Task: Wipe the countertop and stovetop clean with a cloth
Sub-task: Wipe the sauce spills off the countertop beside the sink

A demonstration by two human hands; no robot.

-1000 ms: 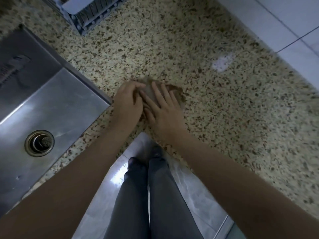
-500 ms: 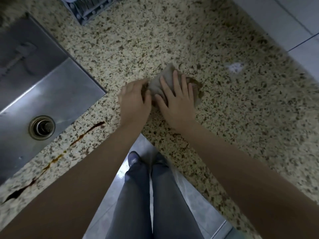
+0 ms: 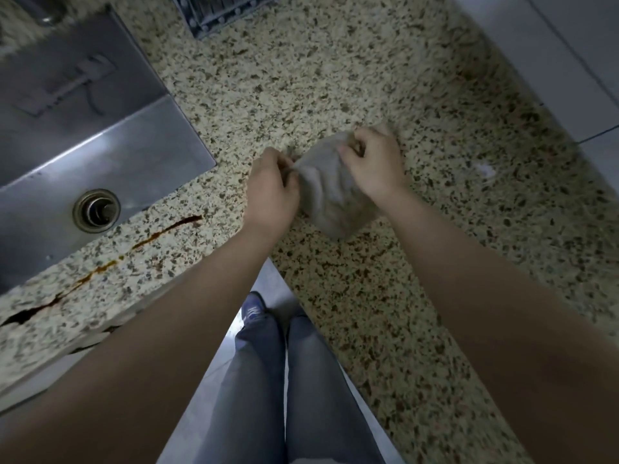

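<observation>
While both hands work at the centre of the speckled granite surface (image 3: pixel 368 78), the grey-brown cloth (image 3: pixel 330 192) hangs bunched between them, its lower bulge apparently touching or just above the stone; contact cannot be confirmed. Left hand (image 3: pixel 271 192): fingers curled, pinching the cloth's left edge. Right hand (image 3: pixel 375 162): fingers curled over the cloth's upper edge, gripping it. Judgement: the cloth is being refolded or regathered between wiping passes. To do this well, fold so that a fresh face turns outward, make a flat pad rather than a ball, then set it down and press with a flat palm for full contact. A dark brown streak (image 3: pixel 140 242) runs along the front strip of the surface beside the steel sink (image 3: pixel 110 135), well apart from the cloth and to its left; it looks like the next target. Wipe it along its length toward the sink, not across, to avoid smearing. A small white fleck (image 3: pixel 482 169) lies to the right of the hands. A grey rack (image 3: pixel 217 11) sits at the far edge, partly cut off. No stovetop in view. No brand, label or legible writing is visible.
</observation>
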